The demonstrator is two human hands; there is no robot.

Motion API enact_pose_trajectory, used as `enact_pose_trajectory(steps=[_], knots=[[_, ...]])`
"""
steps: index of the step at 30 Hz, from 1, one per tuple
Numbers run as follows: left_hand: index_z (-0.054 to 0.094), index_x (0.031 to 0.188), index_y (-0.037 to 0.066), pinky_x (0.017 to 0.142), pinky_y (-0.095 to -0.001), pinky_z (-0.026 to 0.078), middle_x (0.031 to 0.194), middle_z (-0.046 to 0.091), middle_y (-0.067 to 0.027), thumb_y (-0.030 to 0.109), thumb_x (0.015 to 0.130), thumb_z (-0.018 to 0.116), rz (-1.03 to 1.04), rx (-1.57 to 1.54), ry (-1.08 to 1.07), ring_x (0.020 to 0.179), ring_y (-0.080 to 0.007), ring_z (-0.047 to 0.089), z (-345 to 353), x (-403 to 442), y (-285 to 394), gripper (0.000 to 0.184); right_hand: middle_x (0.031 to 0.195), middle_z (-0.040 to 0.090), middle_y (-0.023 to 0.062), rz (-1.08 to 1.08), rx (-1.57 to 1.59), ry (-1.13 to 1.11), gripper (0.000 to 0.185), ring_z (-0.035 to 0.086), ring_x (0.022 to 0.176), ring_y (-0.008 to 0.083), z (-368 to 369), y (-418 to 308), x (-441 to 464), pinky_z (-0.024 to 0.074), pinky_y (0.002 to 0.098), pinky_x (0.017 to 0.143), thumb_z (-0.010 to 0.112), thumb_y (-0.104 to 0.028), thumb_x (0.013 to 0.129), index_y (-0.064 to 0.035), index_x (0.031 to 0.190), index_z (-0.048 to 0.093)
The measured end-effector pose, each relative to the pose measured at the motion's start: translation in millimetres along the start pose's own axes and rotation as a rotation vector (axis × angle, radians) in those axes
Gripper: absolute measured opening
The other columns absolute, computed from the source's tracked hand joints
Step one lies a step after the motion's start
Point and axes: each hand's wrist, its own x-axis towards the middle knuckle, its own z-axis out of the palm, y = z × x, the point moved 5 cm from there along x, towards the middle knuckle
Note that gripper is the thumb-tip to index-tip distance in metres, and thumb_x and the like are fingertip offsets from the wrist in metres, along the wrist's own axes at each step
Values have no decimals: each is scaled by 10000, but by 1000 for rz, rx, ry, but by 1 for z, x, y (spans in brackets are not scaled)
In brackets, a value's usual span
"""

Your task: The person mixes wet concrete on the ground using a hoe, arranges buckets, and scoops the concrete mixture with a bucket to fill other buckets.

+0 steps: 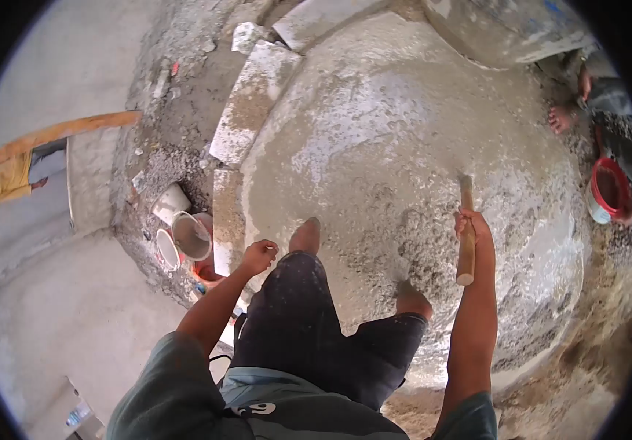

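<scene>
My right hand (473, 226) is wrapped round a thick wooden tool handle (466, 257). The far end of this handle goes down into wet grey concrete mix (374, 183), and the tool's head is hidden there. My left hand (259, 257) hangs beside my left knee, its fingers curled in with nothing visible in them. Both my bare feet are sunk in the mix, which is lumpy and churned between my legs and smoother farther off.
Pale blocks (257, 99) edge the mix on the left, with several dirty buckets (192, 236) beside them. A large drum-like vessel (506, 29) stands at the top right. A co-worker's hand touches a red-rimmed bucket (609, 187) at the right; another person in yellow (9, 180) is at far left.
</scene>
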Motion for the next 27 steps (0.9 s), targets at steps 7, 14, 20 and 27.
enact_pose_trajectory(steps=[7,14,20,27], knots=[[688,1047,106,695,-353,535,783,711,-94,379,842,614,-185,17,206,706,-222,681,34,-130,-109,349,565,492,-19,165,-27,-176,292,500,458,92,-40,-5,37,481,236,430,607,-297,916,-118,726,476],[665,1104,169,863,-433,509,945,709,-127,414,811,631,-275,147,77,978,-322,651,113,-181,-202,383,585,481,-27,-149,-273,16,251,463,436,78,-61,66,-13,461,224,412,576,-231,938,-126,733,479],[686,1056,156,857,-418,514,928,709,-135,395,794,646,-321,-24,164,945,-314,663,95,-179,-246,356,707,496,12,-325,-463,228,228,472,476,99,-43,133,-64,435,240,399,576,-72,799,-86,1011,494],[691,1040,142,822,-416,530,881,714,-113,365,785,666,-371,37,225,890,-308,677,30,-89,-314,340,715,481,28,-592,-866,505,755,473,463,111,71,221,-156,415,250,374,554,49,745,-90,1441,296]])
